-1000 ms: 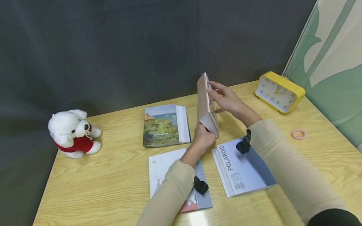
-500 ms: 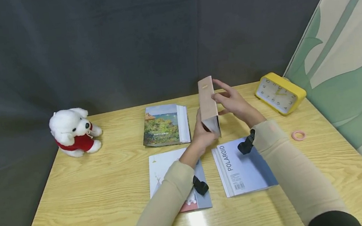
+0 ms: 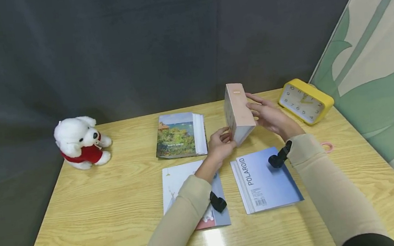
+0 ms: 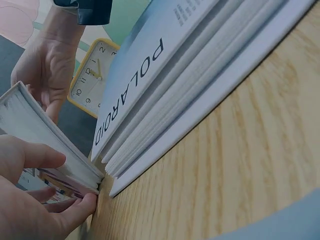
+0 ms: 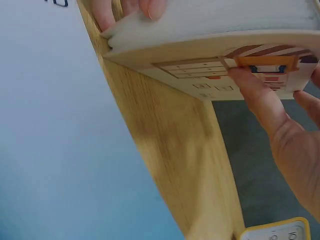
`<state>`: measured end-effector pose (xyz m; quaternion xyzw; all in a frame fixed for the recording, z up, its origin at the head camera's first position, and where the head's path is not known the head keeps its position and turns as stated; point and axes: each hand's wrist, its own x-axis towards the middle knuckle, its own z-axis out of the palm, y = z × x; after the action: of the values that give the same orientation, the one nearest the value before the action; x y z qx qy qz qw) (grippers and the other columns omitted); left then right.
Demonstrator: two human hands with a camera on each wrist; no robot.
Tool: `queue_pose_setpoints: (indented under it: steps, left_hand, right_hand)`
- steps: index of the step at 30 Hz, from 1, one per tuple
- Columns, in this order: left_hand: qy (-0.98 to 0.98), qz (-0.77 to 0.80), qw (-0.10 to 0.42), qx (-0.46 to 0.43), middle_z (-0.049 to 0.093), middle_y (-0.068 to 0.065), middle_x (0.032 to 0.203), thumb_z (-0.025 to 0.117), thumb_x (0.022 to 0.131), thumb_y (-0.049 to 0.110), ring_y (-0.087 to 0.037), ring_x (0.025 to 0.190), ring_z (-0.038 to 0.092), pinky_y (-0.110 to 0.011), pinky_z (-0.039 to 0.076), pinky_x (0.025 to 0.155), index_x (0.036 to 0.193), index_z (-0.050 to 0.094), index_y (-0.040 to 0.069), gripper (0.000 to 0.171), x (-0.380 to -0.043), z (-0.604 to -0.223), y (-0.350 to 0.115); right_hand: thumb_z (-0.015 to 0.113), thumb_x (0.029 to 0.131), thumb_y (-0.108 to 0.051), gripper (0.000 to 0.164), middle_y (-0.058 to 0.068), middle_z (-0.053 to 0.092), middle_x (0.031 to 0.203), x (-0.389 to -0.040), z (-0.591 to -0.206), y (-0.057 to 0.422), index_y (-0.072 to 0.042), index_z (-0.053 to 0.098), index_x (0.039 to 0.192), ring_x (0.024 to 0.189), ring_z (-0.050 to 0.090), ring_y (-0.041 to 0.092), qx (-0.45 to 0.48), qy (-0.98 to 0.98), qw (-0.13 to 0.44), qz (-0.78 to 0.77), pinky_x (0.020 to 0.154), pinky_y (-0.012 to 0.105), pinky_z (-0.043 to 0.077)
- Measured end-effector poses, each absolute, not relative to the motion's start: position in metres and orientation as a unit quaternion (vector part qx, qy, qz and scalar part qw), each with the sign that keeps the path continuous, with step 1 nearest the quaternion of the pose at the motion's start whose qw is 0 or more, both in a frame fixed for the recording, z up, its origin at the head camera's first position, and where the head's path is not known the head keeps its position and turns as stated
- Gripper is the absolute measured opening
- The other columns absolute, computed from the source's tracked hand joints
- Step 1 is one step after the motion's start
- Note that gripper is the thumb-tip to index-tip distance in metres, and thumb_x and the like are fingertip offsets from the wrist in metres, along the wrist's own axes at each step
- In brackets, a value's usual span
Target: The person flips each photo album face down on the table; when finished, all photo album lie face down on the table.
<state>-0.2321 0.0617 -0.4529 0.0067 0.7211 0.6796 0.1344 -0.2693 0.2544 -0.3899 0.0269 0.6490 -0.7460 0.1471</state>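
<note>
A thick pale-pink photo album (image 3: 240, 104) stands tilted above the back of the table, spine towards me. My left hand (image 3: 220, 148) grips its lower corner. In the left wrist view, the thumb lies on the white page edges (image 4: 47, 132) and the fingers are under the printed cover. My right hand (image 3: 272, 117) touches the album's right side with fairly straight fingers. One fingertip rests on the cover's shopfront picture (image 5: 272, 65) in the right wrist view. Below the hands lies a blue-white POLAROID album (image 3: 266, 180), which also shows its pages (image 4: 165, 95) at close range.
A landscape-covered photo album (image 3: 174, 135) lies at the back, with a white and grey album (image 3: 220, 192) in front, partly under my left forearm. A white plush dog (image 3: 80, 141) sits left. At right are a yellow clock (image 3: 304, 101) and a pink ring (image 3: 328, 147).
The pink album has turned and shifted right, bringing its spine round to face me. My right hand has moved right along with it; the left hand keeps its grip at the bottom.
</note>
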Motion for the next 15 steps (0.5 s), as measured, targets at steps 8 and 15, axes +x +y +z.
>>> queue_pose_setpoints:
  steps: [8,15]
  left_hand:
    - [0.758,0.633,0.153,-0.020,0.061,-0.009,0.131,0.072,0.087,0.013,-0.023,0.124,0.054,-0.031,0.045,0.102,0.136,0.059,0.004,0.052,-0.231,-0.453,0.059]
    - [0.805,0.577,0.130,-0.047,0.061,-0.014,0.129,0.067,0.093,0.027,-0.024,0.109,0.059,-0.033,0.052,0.090,0.132,0.061,0.000,0.048,-0.230,-0.451,0.058]
  right_hand:
    - [0.053,0.103,-0.013,0.054,0.012,0.049,0.134,-0.272,-0.392,0.259,-0.013,0.037,0.155,0.101,0.059,0.014,0.084,0.666,0.097,-0.734,0.074,0.026,0.056]
    - [0.041,0.096,-0.002,0.050,0.025,0.047,0.140,-0.276,-0.411,0.262,0.004,0.044,0.146,0.115,0.053,0.030,0.143,0.852,0.074,-0.499,0.086,0.036,0.052]
